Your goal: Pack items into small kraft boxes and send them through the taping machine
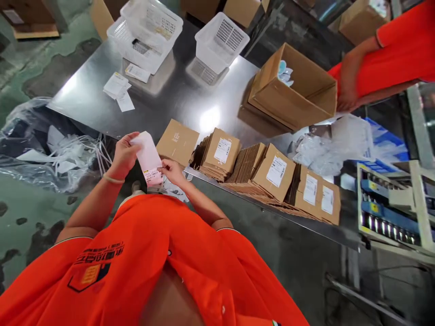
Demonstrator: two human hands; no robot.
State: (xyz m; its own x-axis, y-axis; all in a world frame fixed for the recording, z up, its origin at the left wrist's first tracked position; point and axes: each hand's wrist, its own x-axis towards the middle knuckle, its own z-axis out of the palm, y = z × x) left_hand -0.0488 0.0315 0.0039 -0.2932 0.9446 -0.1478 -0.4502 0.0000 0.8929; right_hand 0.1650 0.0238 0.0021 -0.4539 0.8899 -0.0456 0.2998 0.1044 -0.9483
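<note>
Gleaming metal table (pixel 176 97) stretches out beyond the fingers, and all eyes go to the paper label strip (pixel 147 151)! Left hand (pixel 123 156) pinches its top end, fingers closed; right hand (pixel 172 172) nips its lower edge, so it spans both sets of fingertips. Looks like label handling; the next move probably calls for an even pinch. Flat cardboard carton (pixel 177 141) lies just beyond the right fingers.

A pale pinkish paper strip (pixel 148 151) slants between the left hand (pixel 125 155), at its upper edge, and the right hand (pixel 173 172), lower down. Its upper stretch looks blank; the lower end bears dark print and a yellow mark.
</note>
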